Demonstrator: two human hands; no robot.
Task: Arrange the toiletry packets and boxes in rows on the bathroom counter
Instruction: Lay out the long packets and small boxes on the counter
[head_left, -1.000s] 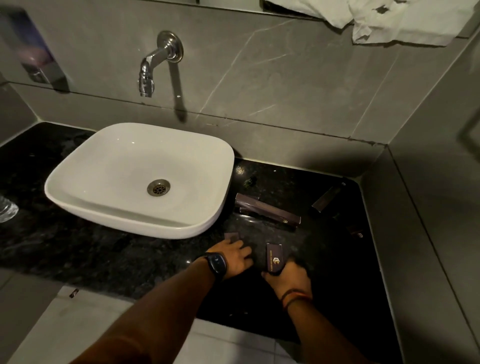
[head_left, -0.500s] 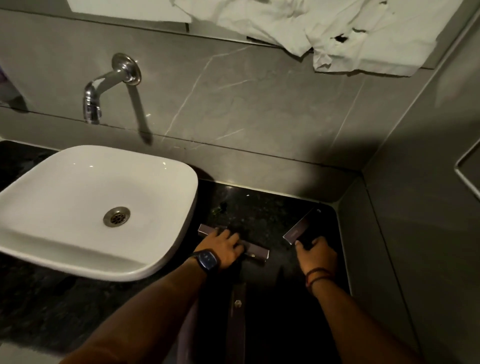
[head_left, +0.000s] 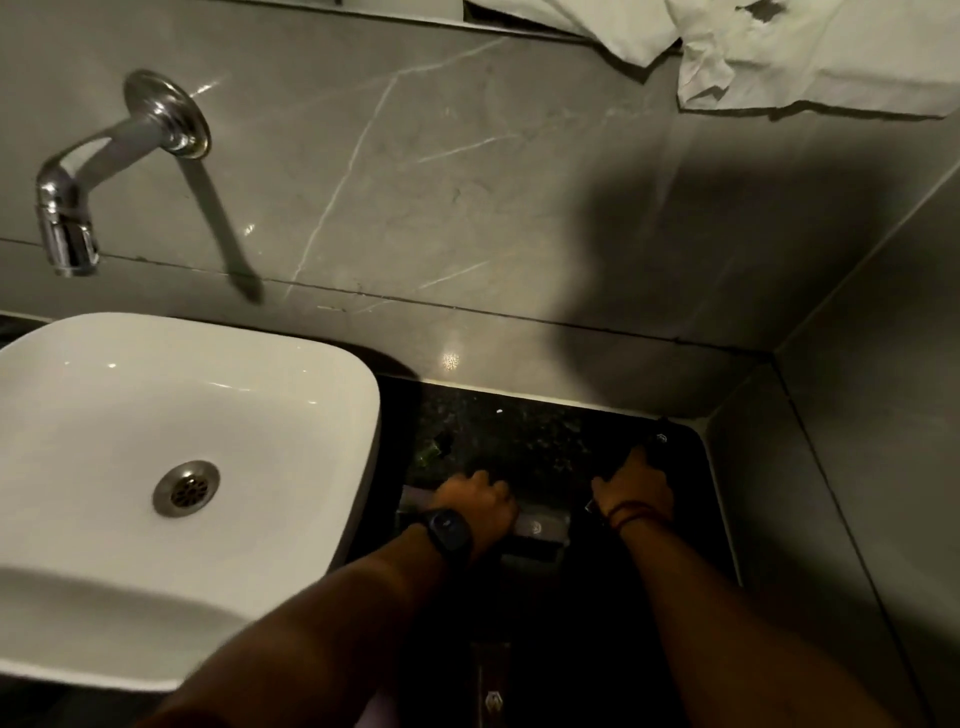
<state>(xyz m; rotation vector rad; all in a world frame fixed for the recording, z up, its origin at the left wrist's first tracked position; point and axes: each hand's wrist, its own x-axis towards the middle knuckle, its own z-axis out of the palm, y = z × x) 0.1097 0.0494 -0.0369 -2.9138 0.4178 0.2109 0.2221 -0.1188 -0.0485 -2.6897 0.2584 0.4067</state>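
Both hands at work on slim toiletry boxes, lower centre of the frame, on the dark worktop (head_left: 524, 431) right of the white basin (head_left: 182, 415).

The left hand (head_left: 475, 506) lies with fingers curled over a long box (head_left: 540, 527); the right hand (head_left: 631, 491) covers a second box (head_left: 658, 441) nearer the corner, grip not discernible. A third box (head_left: 491, 686) lies at the bottom edge. Such cartons are probably light, stiff and crushable, so best pinched across the long edges.

Dim, soft and motion-blurred (faucet (head_left: 78, 208) smeared), counter (head_left: 545, 436) nearly black, wide-angle bending at edges.
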